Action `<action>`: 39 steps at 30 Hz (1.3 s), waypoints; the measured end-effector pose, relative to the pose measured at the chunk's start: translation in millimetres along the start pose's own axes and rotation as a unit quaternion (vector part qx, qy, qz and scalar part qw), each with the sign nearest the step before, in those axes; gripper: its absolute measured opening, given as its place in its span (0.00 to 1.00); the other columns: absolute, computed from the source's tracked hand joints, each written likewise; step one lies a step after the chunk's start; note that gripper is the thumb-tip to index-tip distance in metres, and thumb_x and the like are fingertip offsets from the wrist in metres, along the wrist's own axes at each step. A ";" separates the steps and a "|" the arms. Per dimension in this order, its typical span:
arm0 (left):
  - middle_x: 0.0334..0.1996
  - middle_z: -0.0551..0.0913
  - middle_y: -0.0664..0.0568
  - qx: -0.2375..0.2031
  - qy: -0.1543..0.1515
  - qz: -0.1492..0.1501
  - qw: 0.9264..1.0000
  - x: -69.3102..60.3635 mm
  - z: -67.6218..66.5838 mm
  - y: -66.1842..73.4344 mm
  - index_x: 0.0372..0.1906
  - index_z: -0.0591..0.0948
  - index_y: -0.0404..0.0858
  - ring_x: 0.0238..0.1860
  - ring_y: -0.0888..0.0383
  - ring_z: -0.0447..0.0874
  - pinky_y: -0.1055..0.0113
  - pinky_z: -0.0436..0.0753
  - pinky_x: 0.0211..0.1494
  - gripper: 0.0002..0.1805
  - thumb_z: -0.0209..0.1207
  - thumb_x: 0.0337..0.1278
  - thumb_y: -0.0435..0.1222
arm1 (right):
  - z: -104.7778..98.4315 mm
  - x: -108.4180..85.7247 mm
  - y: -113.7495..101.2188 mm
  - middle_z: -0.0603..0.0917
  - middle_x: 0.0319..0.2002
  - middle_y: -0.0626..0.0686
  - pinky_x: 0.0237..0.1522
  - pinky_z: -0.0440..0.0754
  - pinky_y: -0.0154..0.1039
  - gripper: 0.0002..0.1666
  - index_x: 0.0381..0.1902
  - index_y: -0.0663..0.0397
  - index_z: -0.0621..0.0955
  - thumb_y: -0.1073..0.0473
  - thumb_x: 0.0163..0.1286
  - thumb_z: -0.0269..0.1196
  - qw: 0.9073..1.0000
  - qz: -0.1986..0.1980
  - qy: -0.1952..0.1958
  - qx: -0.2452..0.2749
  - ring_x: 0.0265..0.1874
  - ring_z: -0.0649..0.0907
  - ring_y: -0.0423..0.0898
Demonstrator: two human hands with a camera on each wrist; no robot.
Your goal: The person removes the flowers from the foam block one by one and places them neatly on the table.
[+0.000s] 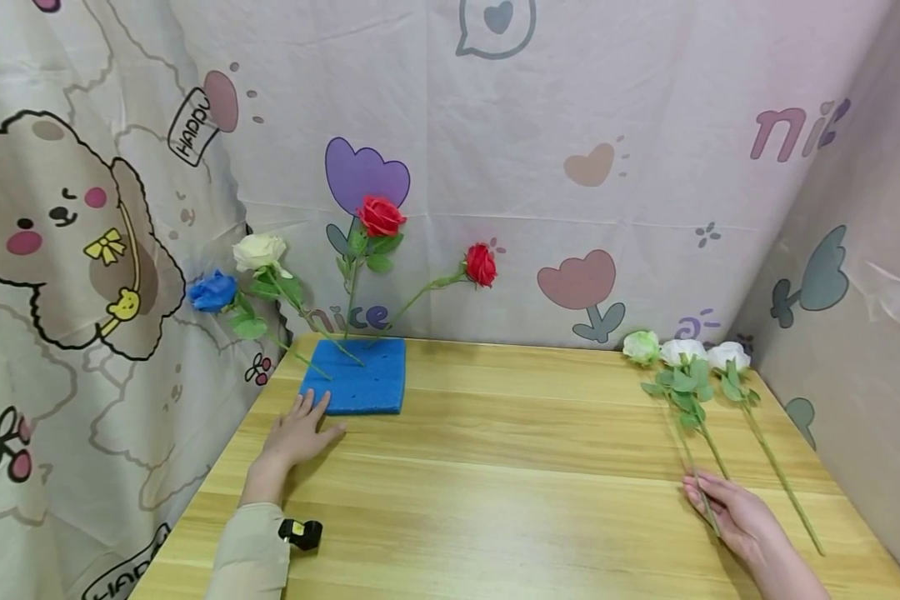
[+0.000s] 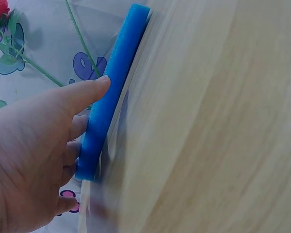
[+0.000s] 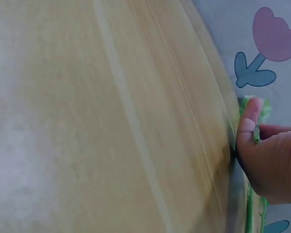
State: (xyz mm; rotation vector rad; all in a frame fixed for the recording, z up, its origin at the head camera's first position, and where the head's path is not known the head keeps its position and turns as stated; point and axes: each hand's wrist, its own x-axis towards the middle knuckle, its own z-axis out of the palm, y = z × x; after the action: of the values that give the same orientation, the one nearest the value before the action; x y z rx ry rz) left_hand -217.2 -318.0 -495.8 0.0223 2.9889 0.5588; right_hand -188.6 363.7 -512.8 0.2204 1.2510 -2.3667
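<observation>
A blue foam block lies on the table's left part with two red roses, a white rose and a blue rose standing in it, several leaning. My left hand touches the block's front left corner with spread fingers; in the left wrist view the thumb overlaps the block's edge. At the right, my right hand pinches the lower stem of a greenish-white flower between thumb and fingers. In the right wrist view the stem's cut end shows beside the thumb.
Two white flowers with long stems lie beside the held one on the right of the wooden table. A printed cloth hangs behind and at both sides. A small black device sits at the left wrist.
</observation>
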 end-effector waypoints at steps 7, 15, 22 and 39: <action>0.76 0.43 0.29 0.004 0.003 0.000 1.000 -0.2 0.1 0.9 0.77 0.51 0.37 0.76 0.30 0.38 0.24 0.44 0.68 0.46 0.48 0.67 0.60 | -0.3 0.3 2.8 0.88 0.38 0.54 0.48 0.84 0.31 0.21 0.37 0.53 0.85 0.72 0.76 0.46 0.999 -0.030 0.024 -0.009 0.41 0.88 0.43; 0.76 0.41 0.30 -0.002 0.002 0.002 1.000 1.9 1.7 -2.3 0.78 0.50 0.37 0.76 0.30 0.36 0.24 0.43 0.68 0.46 0.48 0.66 0.61 | 3.0 0.0 -2.6 0.88 0.39 0.51 0.50 0.84 0.32 0.18 0.38 0.48 0.82 0.67 0.77 0.46 0.994 -0.024 0.031 -0.102 0.42 0.87 0.41; 0.76 0.42 0.30 -0.002 0.004 0.004 1.000 3.2 3.1 -4.3 0.78 0.51 0.37 0.76 0.30 0.37 0.23 0.43 0.68 0.47 0.48 0.66 0.62 | 7.9 -5.2 -8.0 0.87 0.42 0.43 0.52 0.83 0.34 0.29 0.71 0.73 0.60 0.57 0.81 0.39 0.971 0.003 0.099 -0.219 0.43 0.86 0.34; 0.76 0.41 0.29 0.002 -0.005 0.002 1.000 1.8 2.1 -4.2 0.78 0.50 0.37 0.76 0.30 0.36 0.23 0.43 0.68 0.46 0.48 0.67 0.61 | 42.2 -4.9 -25.3 0.71 0.65 0.71 0.49 0.81 0.26 0.41 0.70 0.84 0.50 0.48 0.81 0.41 0.893 -0.037 0.116 -0.434 0.41 0.77 0.19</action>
State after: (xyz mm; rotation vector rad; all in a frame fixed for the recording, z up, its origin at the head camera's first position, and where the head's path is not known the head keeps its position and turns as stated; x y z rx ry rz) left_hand -218.8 -321.1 -499.4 0.0321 2.9813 0.5531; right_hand -193.0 343.2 -468.1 0.1621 2.3142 -1.6320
